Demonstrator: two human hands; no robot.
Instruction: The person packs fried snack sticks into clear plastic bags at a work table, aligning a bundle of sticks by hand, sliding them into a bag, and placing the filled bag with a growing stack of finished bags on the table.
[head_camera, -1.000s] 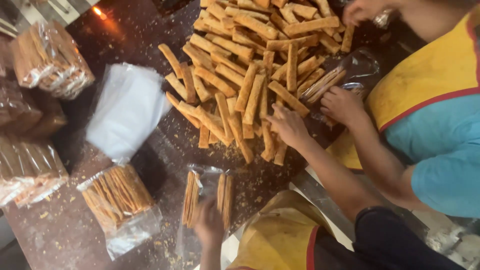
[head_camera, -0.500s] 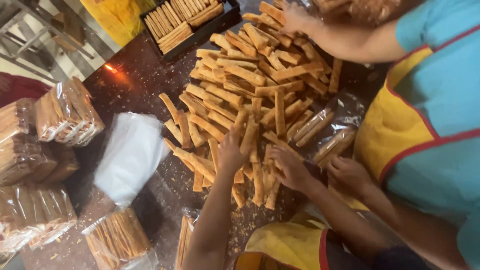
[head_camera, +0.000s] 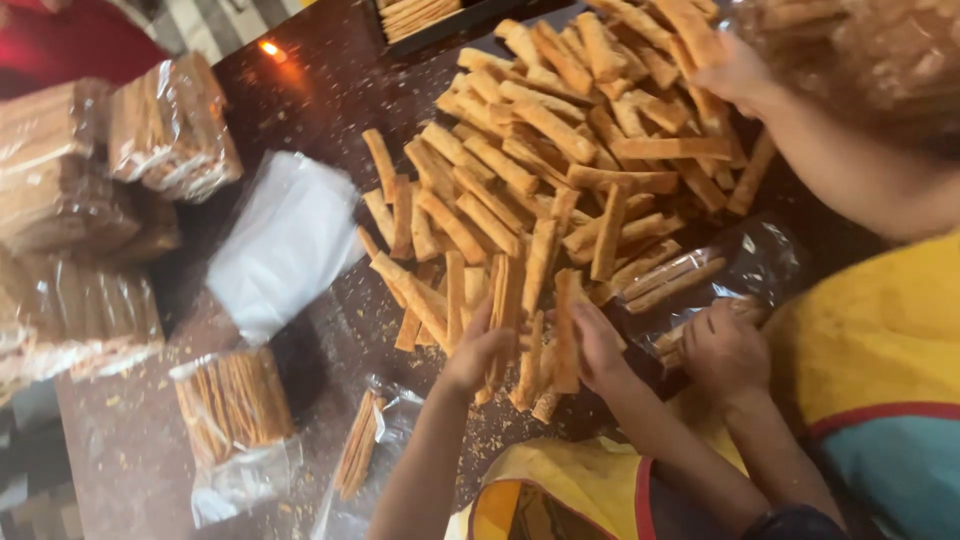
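A big heap of golden fried pastry sticks (head_camera: 560, 150) covers the dark table (head_camera: 330, 80). At the heap's near edge, my left hand (head_camera: 475, 345) and my right hand (head_camera: 600, 340) face each other. They press a small upright bundle of sticks (head_camera: 530, 320) between them. A clear bag with a few sticks (head_camera: 365, 450) lies just left of my left forearm. My yellow apron (head_camera: 570, 485) shows at the bottom.
A co-worker in a yellow apron stands at right, with one hand (head_camera: 725, 345) on a clear bag of sticks (head_camera: 700, 270) and the other hand (head_camera: 735, 70) in the heap. A stack of empty clear bags (head_camera: 285, 235) lies at centre left. Filled packets (head_camera: 170, 125) (head_camera: 230, 400) are stacked on the left.
My left hand left the clear bag near the table's front and rose to the heap. Both my hands have closed in around a bundle of sticks.
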